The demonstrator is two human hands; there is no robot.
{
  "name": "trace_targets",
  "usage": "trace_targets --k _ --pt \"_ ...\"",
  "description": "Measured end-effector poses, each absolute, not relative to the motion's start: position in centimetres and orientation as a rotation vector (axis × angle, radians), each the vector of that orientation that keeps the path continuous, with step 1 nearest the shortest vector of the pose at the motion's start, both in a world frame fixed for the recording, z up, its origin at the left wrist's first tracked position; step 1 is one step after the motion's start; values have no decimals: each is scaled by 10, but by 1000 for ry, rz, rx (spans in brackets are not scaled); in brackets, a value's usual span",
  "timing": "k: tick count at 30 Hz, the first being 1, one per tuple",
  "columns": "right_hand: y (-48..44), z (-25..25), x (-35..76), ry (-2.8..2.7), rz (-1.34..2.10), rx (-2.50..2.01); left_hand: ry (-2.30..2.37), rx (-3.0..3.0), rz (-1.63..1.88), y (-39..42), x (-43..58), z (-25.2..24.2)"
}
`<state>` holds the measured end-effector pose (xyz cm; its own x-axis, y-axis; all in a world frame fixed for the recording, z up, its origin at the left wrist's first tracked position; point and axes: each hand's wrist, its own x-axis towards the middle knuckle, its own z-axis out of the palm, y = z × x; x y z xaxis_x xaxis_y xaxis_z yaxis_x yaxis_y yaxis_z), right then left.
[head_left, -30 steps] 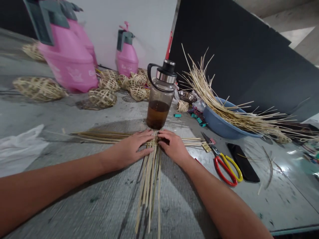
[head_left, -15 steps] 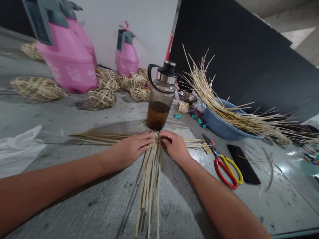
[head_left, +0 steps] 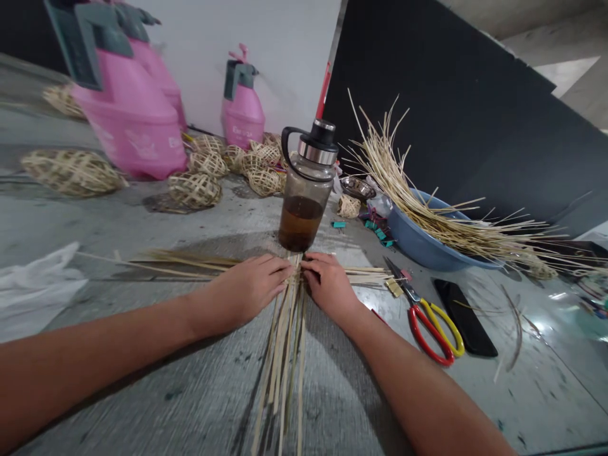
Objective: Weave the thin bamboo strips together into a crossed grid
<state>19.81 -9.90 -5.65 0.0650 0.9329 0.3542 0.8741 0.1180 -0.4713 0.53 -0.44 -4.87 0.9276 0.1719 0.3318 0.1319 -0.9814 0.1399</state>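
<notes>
Strips [head_left: 286, 310] cross between my left hand [head_left: 251, 288] and right hand [head_left: 331, 285], both touching; grip, I cannot tell. Bottle [head_left: 308, 183]: brown liquid [head_left: 300, 221]; basin [head_left: 409, 235]: more strips [head_left: 441, 221]

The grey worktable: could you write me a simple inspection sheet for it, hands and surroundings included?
Surface: grey table, dark-specked.
Job's things: pale strips, crossing between the hands; ends run toward the person and out to both sides.
Clutter: bottle of brown liquid just beyond the crossing; red-and-yellow-handled scissors beside a black phone; woven balls; pink sprayers; blue basin holding loose strips.
Hands: left hand and right hand at the crossing; grip unclear.
Cables: nothing seen that is clearly a cable.
Surroundings: pale wall, black panel.
</notes>
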Motion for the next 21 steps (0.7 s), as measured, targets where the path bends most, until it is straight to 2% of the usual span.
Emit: trace_targets --k 5,14,21 --pt "-99 -57 199 -1785 150 -1762 289 2845 572 1 5 -48" --pt "-104 -56 188 -1918 -18 -1816 294 2806 615 8 5 -54" --pt "-103 -51 187 -1959 22 -1858 290 2832 609 4 4 -51"
